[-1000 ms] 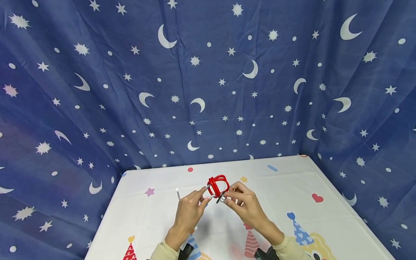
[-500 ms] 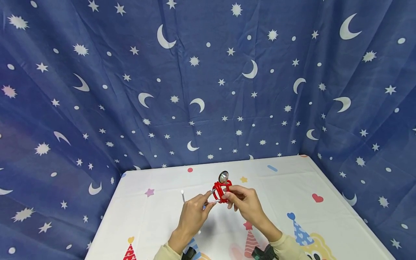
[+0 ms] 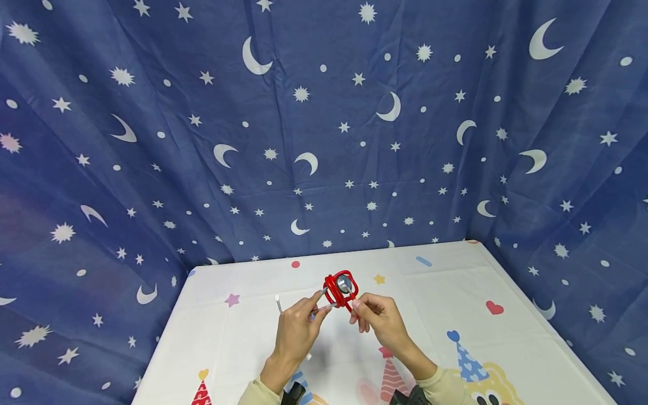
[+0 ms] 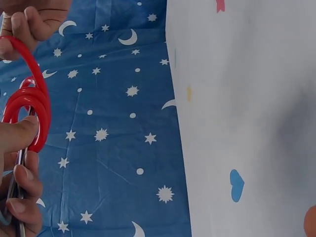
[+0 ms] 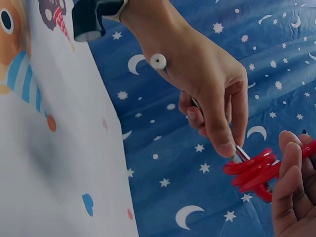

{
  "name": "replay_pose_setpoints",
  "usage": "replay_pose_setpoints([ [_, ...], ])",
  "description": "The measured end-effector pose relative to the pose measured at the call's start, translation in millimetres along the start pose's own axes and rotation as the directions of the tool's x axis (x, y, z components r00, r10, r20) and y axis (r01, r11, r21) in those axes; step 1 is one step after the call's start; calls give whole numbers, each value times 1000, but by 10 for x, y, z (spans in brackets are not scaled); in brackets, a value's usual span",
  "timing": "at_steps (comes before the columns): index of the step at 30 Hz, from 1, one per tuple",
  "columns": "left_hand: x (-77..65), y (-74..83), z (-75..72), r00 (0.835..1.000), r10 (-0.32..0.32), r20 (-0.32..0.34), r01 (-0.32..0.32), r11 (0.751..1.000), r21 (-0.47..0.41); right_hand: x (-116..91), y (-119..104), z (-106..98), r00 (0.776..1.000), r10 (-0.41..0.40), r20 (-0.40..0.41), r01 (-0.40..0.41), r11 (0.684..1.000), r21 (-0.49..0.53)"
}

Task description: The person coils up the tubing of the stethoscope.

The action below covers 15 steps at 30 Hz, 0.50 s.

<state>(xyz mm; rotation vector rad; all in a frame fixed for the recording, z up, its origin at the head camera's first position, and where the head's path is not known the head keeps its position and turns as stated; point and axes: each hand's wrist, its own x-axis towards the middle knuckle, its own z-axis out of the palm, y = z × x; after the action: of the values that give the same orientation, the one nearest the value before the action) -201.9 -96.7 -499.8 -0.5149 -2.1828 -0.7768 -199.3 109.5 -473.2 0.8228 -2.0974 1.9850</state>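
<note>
A stethoscope with its red tubing [image 3: 335,292] wound into a bundle is held up over the table between both hands. Pinched in my left hand [image 3: 295,333] are its metal ear tubes [image 5: 240,153], where the red coils wrap round them. One white ear tip [image 5: 158,61] sticks out beyond that hand. My right hand [image 3: 385,322] pinches the tubing near the round metal chest piece [image 3: 344,283], which lies over the loop of the bundle in the head view. In the left wrist view, a red loop [image 4: 35,66] runs up to the right hand's fingers.
A white table cover [image 3: 435,292] with printed party hats, stars and hearts lies under the hands. Behind and at the sides hangs a blue curtain [image 3: 324,140] with moons and stars. A dark wrist camera mount [image 5: 90,22] sits on the left wrist.
The chest piece has swung from edge-on below the bundle, up above it, then down over the loop. The right hand has lowered slightly; the left hand shifted right and came back.
</note>
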Motion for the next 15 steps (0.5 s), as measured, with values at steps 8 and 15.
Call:
replay_pose_setpoints([
  [8, 15, -3, 8, 1000, 1, -25, -1, 1000, -6, -26, 24, 9, 999, 41, 0, -41, 999, 10],
  [15, 20, 11, 1, 1000, 3, -22, -4, 1000, -22, -21, 44, 7, 994, 101, -52, -103, 994, -35],
])
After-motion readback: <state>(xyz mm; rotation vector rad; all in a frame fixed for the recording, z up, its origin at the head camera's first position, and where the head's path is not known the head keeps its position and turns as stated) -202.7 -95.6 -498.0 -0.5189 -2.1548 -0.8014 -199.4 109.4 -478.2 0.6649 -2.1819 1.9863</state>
